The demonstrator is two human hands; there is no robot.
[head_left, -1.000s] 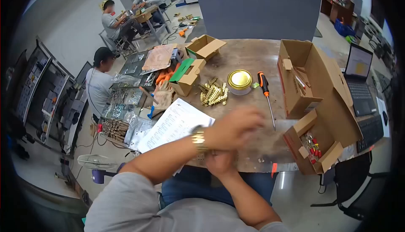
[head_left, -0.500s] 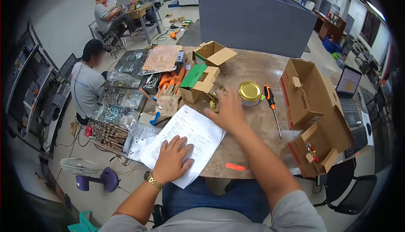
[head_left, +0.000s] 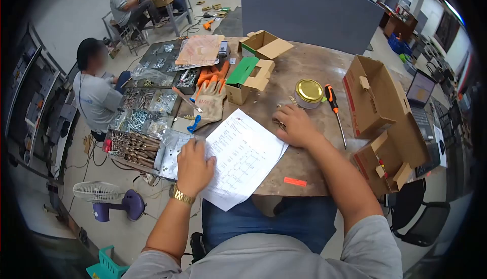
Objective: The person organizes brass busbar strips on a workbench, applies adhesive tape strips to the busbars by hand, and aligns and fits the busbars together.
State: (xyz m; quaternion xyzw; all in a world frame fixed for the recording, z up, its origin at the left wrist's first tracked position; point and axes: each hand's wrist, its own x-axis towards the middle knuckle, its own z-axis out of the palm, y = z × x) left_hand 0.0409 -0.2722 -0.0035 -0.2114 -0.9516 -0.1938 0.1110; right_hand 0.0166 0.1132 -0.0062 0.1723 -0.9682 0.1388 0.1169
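Observation:
My left hand [head_left: 195,166], with a gold watch at the wrist, lies over the left edge of the printed sheets [head_left: 243,152]. Its thumb is apart from slightly bent fingers, which reach toward the metal tray [head_left: 169,162]. Closed fingers of my right hand [head_left: 295,125] rest on the table just off the sheets' right corner. They cover a gold-coloured, chain-like piece [head_left: 292,100], of which only a small part shows; its exact kind is hidden. Directly beyond that hand stands a round tin with a gold lid [head_left: 309,90]. An orange-and-black screwdriver [head_left: 332,101] lies to its right.
Open cardboard boxes [head_left: 370,96] stand at right, smaller green-and-brown boxes [head_left: 244,78] at the back. Work gloves [head_left: 209,101], a blue piece [head_left: 194,124] and trays of screws and drill bits [head_left: 133,149] fill the left. An orange strip [head_left: 295,181] lies near the front edge. A co-worker [head_left: 94,91] sits left.
My left hand has slid from the middle of the sheets to their left edge. My right hand has moved right and nearer, and its spread fingers have closed over the gold chain-like piece.

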